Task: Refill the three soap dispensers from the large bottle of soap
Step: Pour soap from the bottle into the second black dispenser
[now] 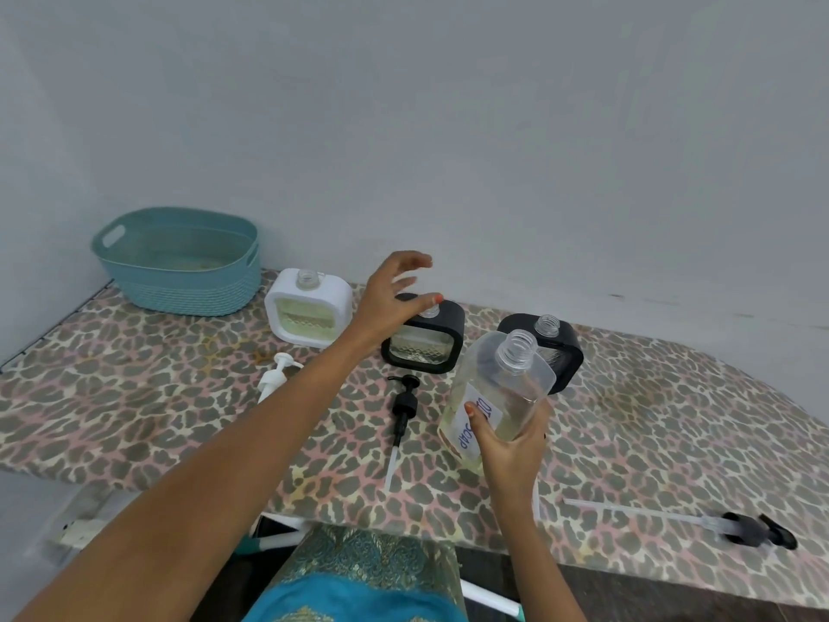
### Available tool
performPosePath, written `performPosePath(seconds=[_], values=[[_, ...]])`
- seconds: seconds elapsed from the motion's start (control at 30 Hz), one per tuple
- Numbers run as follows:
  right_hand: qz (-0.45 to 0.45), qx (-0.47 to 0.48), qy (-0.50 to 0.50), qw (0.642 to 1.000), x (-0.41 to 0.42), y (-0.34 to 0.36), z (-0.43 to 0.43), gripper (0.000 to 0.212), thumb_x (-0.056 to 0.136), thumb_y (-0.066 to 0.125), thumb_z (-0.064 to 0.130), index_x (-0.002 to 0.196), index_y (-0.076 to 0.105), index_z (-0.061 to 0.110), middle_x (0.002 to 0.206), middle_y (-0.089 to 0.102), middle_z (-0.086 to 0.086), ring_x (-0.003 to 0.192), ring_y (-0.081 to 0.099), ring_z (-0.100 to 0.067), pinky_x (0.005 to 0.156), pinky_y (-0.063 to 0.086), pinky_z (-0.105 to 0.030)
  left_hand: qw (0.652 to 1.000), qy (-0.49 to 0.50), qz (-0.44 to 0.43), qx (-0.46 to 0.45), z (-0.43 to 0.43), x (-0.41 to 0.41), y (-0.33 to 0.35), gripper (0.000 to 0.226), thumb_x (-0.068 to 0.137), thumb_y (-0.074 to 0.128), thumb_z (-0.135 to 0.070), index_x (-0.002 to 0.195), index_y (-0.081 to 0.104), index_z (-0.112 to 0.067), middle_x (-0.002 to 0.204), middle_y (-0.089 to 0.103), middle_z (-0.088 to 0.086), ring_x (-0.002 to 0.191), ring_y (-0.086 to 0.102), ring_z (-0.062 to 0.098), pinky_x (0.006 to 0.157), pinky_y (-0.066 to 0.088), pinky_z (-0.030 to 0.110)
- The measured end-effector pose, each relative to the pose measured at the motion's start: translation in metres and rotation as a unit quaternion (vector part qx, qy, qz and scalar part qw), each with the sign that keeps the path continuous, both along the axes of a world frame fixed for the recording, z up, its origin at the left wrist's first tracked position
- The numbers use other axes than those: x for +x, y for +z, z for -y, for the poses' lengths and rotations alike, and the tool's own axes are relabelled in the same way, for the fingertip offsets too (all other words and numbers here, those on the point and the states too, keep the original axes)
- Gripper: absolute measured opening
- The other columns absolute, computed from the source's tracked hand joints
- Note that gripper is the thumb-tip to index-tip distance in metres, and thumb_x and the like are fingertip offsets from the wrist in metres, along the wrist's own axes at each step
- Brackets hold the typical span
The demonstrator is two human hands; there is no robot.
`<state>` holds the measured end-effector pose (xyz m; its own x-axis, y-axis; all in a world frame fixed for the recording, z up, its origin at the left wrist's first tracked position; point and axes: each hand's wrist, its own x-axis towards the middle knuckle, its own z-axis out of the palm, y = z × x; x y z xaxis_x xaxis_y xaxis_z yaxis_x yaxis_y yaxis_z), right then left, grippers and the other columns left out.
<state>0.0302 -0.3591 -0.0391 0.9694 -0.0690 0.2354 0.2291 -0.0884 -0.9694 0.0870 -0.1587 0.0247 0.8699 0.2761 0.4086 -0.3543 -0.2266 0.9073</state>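
**Pour pending: bottle up, uncapped, between two open necks**

Grips the large bottle of soap [482,392] with the right hand [511,446], fingers and thumb wrapped round the lower body and its handwritten label. Holds it at centre right in the head view, cap off. Long axis tilted: base toward the body, open mouth up and away.

Places that mouth just in front of the right black dispenser [566,357] and to the right of the middle black dispenser [424,345]. Puts the white dispenser [309,309] farthest off, to the left. Finds all three standing upright with necks uncapped.

Reaches the left hand [394,294] over the top of the middle black dispenser, fingers spread and lightly bent, holding nothing. Cannot tell whether the thumb touches the top.

Judges the coming move to turn on this: pouring hand to the right of the target, steadying hand directly above it. Needs the bottle's mouth swung left and tipped down over that neck.

Notes pumps lying loose: white pump [277,375] before the white dispenser, black pump [403,408] before the middle one, third pump [758,531] well apart near the right front edge.

Records a board with a leopard-print cover [134,397] as the surface, a teal basket [179,271] at its far left, and a plain pale wall [493,127] behind.
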Motion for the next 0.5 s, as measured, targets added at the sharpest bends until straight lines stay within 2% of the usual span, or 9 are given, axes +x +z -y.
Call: performPosePath(seconds=[0.1, 0.23, 0.3, 0.37, 0.5], values=[[-0.003, -0.005, -0.006, 1.0, 0.0, 0.0, 0.0, 0.067, 0.062, 0.074, 0.038, 0.121, 0.044, 0.031, 0.114, 0.058, 0.015, 0.105, 0.06, -0.009, 0.089, 0.052, -0.044, 0.997, -0.073, -0.026, -0.005, 0.021, 0.014, 0.014, 0.035, 0.076, 0.071, -0.004, 0.096, 0.055, -0.028, 0.104, 0.06, -0.011, 0.102, 0.057, -0.001, 0.092, 0.045, 0.015], [-0.003, -0.007, -0.011, 1.0, 0.0, -0.001, -0.001, 0.078, 0.061, 0.073, 0.043, 0.127, 0.043, 0.016, 0.117, 0.059, 0.004, 0.108, 0.059, -0.017, 0.089, 0.051, -0.048, 0.983, -0.162, -0.084, 0.031, 0.05, 0.038, 0.012, 0.04, 0.076, 0.071, -0.005, 0.109, 0.053, -0.018, 0.118, 0.056, -0.005, 0.114, 0.05, 0.002, 0.102, 0.034, 0.013], [-0.002, -0.01, -0.012, 1.0, 0.001, -0.002, -0.001, 0.081, 0.061, 0.073, 0.043, 0.129, 0.042, 0.013, 0.119, 0.058, -0.002, 0.109, 0.059, -0.018, 0.09, 0.051, -0.048, 0.976, -0.178, -0.114, 0.058, 0.061, 0.049, 0.004, 0.047, 0.076, 0.071, -0.005, 0.116, 0.049, -0.018, 0.128, 0.051, -0.001, 0.125, 0.042, 0.007, 0.108, 0.025, 0.019], [-0.002, -0.008, -0.01, 1.0, 0.002, -0.004, 0.0, 0.084, 0.06, 0.073, 0.043, 0.131, 0.041, 0.012, 0.121, 0.057, -0.005, 0.111, 0.058, -0.02, 0.091, 0.05, -0.049, 0.972, -0.178, -0.131, 0.08, 0.071, 0.058, -0.006, 0.05, 0.076, 0.072, -0.008, 0.118, 0.047, -0.022, 0.132, 0.048, -0.002, 0.128, 0.039, 0.008, 0.11, 0.021, 0.023], [0.003, 0.002, -0.003, 1.0, 0.004, -0.005, 0.001, 0.086, 0.06, 0.075, 0.043, 0.131, 0.04, 0.012, 0.124, 0.057, -0.008, 0.114, 0.056, -0.023, 0.093, 0.048, -0.05, 0.961, -0.18, -0.18, 0.111, 0.085, 0.071, -0.015, 0.065, 0.074, 0.074, -0.011, 0.13, 0.039, -0.016, 0.139, 0.041, 0.001, 0.125, 0.037, 0.007, 0.098, 0.025, 0.014]])
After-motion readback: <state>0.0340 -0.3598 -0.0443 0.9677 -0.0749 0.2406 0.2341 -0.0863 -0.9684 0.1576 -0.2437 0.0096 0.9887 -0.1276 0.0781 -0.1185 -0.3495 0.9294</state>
